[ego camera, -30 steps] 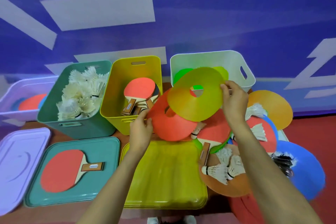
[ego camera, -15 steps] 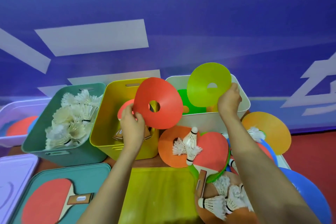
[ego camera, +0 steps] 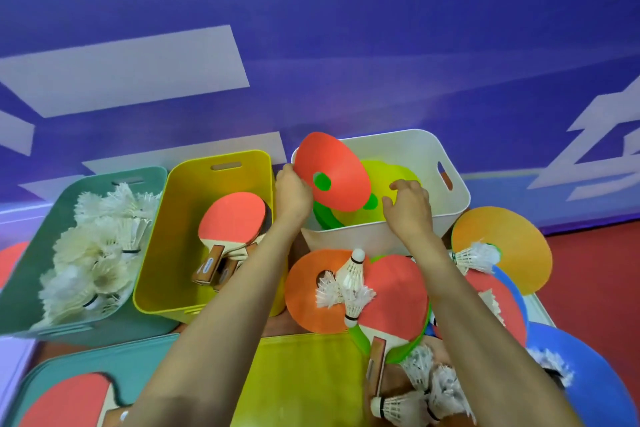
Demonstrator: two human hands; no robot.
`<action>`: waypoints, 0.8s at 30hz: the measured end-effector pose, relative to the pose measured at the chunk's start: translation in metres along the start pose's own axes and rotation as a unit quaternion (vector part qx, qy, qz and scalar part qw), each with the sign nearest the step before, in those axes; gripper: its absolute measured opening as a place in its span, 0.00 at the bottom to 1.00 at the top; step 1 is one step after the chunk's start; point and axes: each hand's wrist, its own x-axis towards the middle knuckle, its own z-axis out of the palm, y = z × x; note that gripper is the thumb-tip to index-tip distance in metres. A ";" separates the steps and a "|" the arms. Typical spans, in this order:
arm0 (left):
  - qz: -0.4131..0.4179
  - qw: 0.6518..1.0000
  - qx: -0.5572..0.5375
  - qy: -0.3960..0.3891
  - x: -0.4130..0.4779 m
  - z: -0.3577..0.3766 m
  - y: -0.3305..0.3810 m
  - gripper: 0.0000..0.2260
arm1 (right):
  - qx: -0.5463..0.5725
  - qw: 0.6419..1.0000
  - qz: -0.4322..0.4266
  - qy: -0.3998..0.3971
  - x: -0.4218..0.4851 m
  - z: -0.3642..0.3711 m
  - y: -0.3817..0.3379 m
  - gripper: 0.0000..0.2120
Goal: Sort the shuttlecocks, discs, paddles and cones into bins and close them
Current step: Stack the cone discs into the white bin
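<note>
My left hand (ego camera: pixel 292 192) grips the left edge of a red disc (ego camera: pixel 337 172) and holds it tilted over the white bin (ego camera: pixel 408 152). Inside that bin lie a yellow-green disc (ego camera: pixel 384 173) and a green disc (ego camera: pixel 323 217). My right hand (ego camera: pixel 408 206) hovers over the bin's front wall with loosely curled fingers and holds nothing. The yellow bin (ego camera: pixel 194 180) contains paddles (ego camera: pixel 233 218). The teal bin (ego camera: pixel 34 246) is full of shuttlecocks (ego camera: pixel 100 246).
Loose items pile up in front of the white bin: an orange disc (ego camera: pixel 304 291), a red paddle (ego camera: pixel 398 291), shuttlecocks (ego camera: pixel 349 284), an orange disc (ego camera: pixel 509 243) and blue discs (ego camera: pixel 595 381). A yellow lid (ego camera: pixel 304 378) and a teal lid (ego camera: pixel 138 364) with a paddle (ego camera: pixel 65 402) lie nearest me.
My right hand has let the yellow-green disc drop into the white bin. My left hand has carried the red disc to the right, from above the yellow bin to above the white bin.
</note>
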 end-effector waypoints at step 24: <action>0.252 0.965 0.064 -0.008 -0.184 0.007 -0.092 0.14 | 0.080 0.981 -0.159 0.078 -0.135 -0.016 0.045 0.15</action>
